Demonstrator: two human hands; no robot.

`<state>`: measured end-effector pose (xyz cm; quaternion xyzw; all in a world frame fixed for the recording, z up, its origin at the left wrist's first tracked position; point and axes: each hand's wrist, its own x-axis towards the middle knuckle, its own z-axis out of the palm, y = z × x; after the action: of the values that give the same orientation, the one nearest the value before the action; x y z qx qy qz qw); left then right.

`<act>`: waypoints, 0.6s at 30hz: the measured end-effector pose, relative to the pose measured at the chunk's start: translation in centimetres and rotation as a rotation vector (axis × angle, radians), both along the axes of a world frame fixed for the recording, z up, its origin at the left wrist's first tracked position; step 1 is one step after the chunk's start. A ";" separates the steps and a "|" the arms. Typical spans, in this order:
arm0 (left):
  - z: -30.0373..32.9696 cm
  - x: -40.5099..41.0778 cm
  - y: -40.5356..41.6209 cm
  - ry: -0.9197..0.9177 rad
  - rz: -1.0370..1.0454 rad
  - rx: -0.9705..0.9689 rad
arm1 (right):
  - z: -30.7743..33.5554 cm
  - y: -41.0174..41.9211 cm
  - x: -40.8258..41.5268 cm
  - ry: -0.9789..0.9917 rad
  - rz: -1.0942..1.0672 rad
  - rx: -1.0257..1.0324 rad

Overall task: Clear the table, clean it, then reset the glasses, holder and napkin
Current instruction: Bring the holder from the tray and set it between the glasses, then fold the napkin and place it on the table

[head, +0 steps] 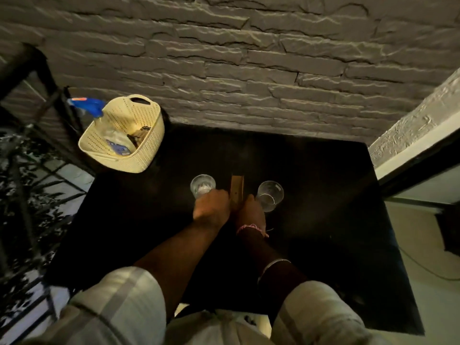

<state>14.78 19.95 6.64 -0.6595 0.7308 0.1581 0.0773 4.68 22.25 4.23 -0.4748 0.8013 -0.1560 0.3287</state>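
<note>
A wooden holder [236, 189] stands upright at the middle of the black table [311, 195]. Both hands meet at its near end: my left hand [211, 207] closes on its left side and my right hand [250, 211] on its right side. Two clear glasses flank it, the left glass [202, 184] touching my left hand's knuckles and the right glass [270, 194] just beyond my right hand's fingers. No napkin shows in the dim light.
A cream perforated basket [124, 138] sits at the table's far left corner, holding a blue-topped spray bottle [87, 105] and small items. A stone wall [249, 58] backs the table. A black metal railing [37, 170] runs on the left.
</note>
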 end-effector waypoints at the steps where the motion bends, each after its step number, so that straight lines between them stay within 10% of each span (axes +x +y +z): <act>1: 0.2 0.2 1.0 0.005 0.028 0.015 | 0.2 0.8 0.0 -0.012 0.019 -0.004; 18: -1.5 15.6 27.5 0.007 0.568 0.219 | -3.6 21.3 15.7 0.007 0.642 0.189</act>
<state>30.41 47.49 5.14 -0.8247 0.4960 0.2533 0.0981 20.35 43.57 0.59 -0.6709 0.6229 0.0320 0.4011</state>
